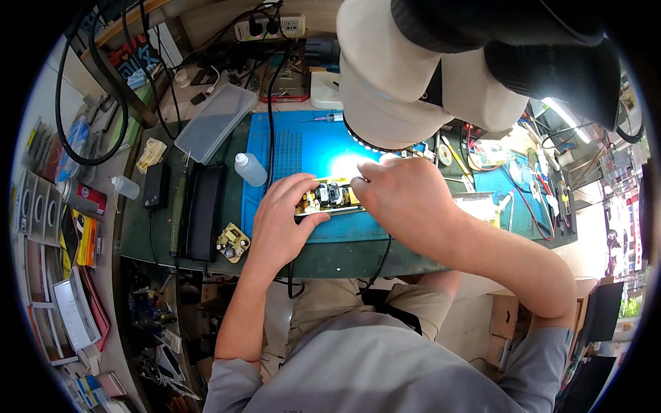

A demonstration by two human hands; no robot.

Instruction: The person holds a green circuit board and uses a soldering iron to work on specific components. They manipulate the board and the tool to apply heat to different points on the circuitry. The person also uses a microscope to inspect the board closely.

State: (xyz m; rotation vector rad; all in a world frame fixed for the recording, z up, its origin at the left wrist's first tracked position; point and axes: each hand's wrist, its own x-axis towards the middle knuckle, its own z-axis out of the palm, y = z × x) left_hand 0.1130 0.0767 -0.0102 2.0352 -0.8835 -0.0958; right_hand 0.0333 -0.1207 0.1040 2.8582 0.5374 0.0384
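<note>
A narrow circuit board [332,195] crowded with yellow, black and metallic components sits low over the blue work mat [317,233]. My left hand [281,215] grips its left end, thumb along the near edge and fingers over the far edge. At the board's right end my right hand [407,196] is closed, fingertips pinched together; whether they hold the board or some small thing is hidden. Bright light falls beside the fingertips from under a white microscope [389,89] with black eyepieces. A second, smaller circuit board [233,243] lies left of my left hand.
A white squeeze bottle [250,169] stands left of the board, near a black cable [270,131] crossing the mat. Further left are a black tray [205,213] and a clear plastic lid [217,122]. Tools and wires [530,186] crowd the right side. The microscope overhangs the mat.
</note>
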